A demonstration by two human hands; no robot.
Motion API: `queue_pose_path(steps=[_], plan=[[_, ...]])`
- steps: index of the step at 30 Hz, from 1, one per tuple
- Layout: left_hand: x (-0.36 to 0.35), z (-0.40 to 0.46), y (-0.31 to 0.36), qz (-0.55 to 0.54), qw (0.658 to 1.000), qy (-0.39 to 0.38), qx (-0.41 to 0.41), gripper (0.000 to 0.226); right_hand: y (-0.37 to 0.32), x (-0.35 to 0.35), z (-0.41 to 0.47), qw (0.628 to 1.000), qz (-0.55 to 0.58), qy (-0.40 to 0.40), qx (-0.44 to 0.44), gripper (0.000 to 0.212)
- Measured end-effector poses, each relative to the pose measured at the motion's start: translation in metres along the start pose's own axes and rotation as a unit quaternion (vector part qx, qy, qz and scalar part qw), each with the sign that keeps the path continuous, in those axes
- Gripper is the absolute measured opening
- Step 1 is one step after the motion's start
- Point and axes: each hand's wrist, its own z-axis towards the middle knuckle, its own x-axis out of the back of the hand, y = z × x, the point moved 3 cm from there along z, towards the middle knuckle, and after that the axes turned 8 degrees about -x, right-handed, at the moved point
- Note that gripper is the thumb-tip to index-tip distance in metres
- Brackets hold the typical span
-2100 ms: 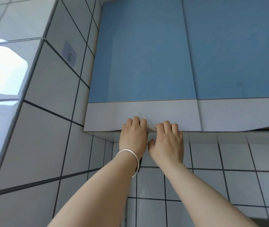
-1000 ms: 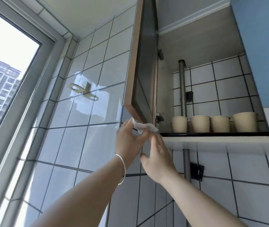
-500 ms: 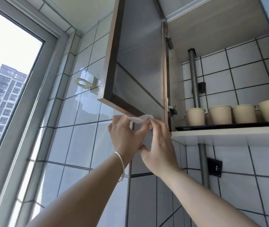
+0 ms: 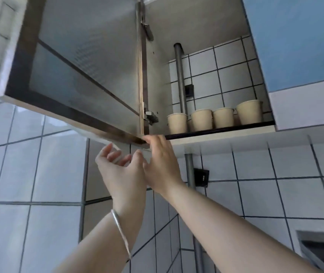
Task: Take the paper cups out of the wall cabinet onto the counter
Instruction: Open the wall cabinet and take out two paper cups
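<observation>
Behind the front paper cups (image 4: 200,120) — more cups, mostly hidden.

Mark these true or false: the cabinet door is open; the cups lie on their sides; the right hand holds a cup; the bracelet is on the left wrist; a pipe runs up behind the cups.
1. The cabinet door is open. True.
2. The cups lie on their sides. False: they stand upright on the shelf.
3. The right hand holds a cup. False: it touches the door's lower corner.
4. The bracelet is on the left wrist. True.
5. A pipe runs up behind the cups. True.
</observation>
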Motion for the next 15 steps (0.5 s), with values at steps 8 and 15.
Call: queue_pose_path(steps=[8,15], plan=[[-0.084,0.011,-0.031,0.102,0.979,-0.163,0.074,0.042,0.064,0.079,0.037,0.987,-0.057,0.042,-0.147,0.049],[-0.137,0.066,-0.038,0.234,0.943,-0.223,-0.077,0.049,0.097,0.109,0.081,0.970,-0.167,0.097,-0.145,0.036]])
